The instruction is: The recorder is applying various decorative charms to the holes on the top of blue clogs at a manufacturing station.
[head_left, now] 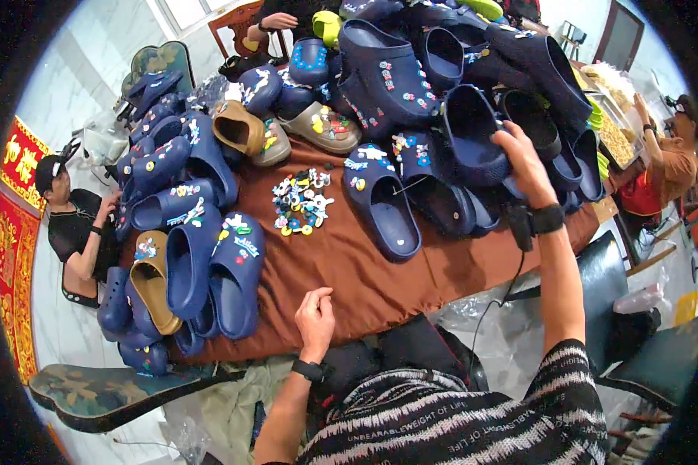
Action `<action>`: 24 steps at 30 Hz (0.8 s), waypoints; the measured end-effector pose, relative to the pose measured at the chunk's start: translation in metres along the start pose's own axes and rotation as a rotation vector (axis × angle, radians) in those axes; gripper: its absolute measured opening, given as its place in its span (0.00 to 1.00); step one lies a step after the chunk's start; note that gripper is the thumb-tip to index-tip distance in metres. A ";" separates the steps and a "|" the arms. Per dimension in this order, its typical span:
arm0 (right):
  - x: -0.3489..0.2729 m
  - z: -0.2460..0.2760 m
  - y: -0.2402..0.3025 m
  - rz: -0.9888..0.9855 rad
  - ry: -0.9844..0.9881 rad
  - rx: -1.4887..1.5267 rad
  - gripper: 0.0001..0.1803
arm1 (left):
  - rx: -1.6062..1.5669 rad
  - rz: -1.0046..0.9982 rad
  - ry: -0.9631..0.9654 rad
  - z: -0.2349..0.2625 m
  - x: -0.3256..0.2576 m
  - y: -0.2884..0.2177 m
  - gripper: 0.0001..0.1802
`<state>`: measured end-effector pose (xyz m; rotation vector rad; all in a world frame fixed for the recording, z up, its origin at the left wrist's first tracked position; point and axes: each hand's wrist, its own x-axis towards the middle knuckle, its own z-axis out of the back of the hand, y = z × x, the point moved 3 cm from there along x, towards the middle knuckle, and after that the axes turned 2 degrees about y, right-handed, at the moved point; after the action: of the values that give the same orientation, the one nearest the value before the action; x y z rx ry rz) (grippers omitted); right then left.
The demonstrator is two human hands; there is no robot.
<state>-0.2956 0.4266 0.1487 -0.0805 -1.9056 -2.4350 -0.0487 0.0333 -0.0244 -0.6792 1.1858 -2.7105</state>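
My right hand (524, 160) grips the near side of a navy clog (473, 133), thumb at its opening and fingers out of sight behind. This clog is tilted, its opening toward me, among other navy clogs on the right side of the table. At the table's near edge is my left hand (316, 319), fingers curled in and apart from any shoe; whatever they may hold is hidden. Between the shoe groups lies a pile of small colourful shoe charms (302, 203). Just right of the pile sits a navy clog with charms on its toe (384, 205).
Navy clogs (234, 271) and a tan clog (153, 291) crowd the left side of the brown-covered table (341, 291). Two people sit left (77, 225) and right (675, 147); another person's hand (279, 21) shows at the back. A dark cable (488, 310) hangs near my right wrist.
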 end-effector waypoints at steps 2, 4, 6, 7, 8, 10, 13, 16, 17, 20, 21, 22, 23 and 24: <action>-0.035 0.000 0.017 0.026 -0.022 0.201 0.38 | -0.022 0.017 -0.002 0.002 0.000 -0.002 0.08; -0.052 0.015 0.010 0.067 0.011 0.092 0.36 | -0.045 0.028 -0.004 0.003 0.000 -0.004 0.08; -0.083 0.011 0.018 0.082 0.066 0.108 0.36 | -0.054 0.035 -0.005 0.005 0.000 -0.003 0.08; -0.094 0.007 0.013 0.132 0.055 0.128 0.37 | -0.060 0.032 -0.003 0.005 0.002 -0.003 0.08; -0.113 0.004 0.012 0.127 0.094 0.149 0.38 | -0.063 0.032 -0.004 0.005 0.001 -0.003 0.08; -0.139 -0.005 -0.002 0.066 0.071 0.108 0.41 | -0.050 -0.004 -0.007 0.004 0.002 -0.005 0.08; -0.171 -0.039 -0.012 0.080 0.190 0.176 0.43 | -0.037 0.018 0.001 0.004 0.000 -0.002 0.08; -0.195 -0.072 -0.042 0.050 0.321 0.157 0.45 | -0.001 0.011 0.037 0.004 0.002 -0.006 0.09; -0.205 -0.088 -0.042 0.002 0.395 0.215 0.45 | 0.004 0.015 0.039 0.007 0.001 -0.007 0.09; -0.227 -0.133 -0.054 -0.090 0.568 0.297 0.44 | -0.301 0.415 0.250 0.008 -0.004 0.002 0.16; -0.233 -0.145 -0.050 -0.199 0.637 0.350 0.45 | -0.498 0.388 0.252 0.009 -0.008 0.001 0.20; -0.235 -0.159 -0.050 -0.194 0.658 0.358 0.44 | -0.695 0.357 0.252 0.010 -0.009 0.000 0.26; -0.235 -0.168 -0.060 -0.136 0.667 0.341 0.44 | -1.068 0.481 0.325 0.012 -0.011 -0.027 0.45; -0.233 -0.176 -0.066 -0.079 0.674 0.324 0.44 | -1.065 0.488 0.330 0.010 -0.011 -0.035 0.45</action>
<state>-0.0695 0.2731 0.0262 0.7341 -1.9310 -1.8010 -0.0315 0.0533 0.0031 0.0528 2.4756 -1.6759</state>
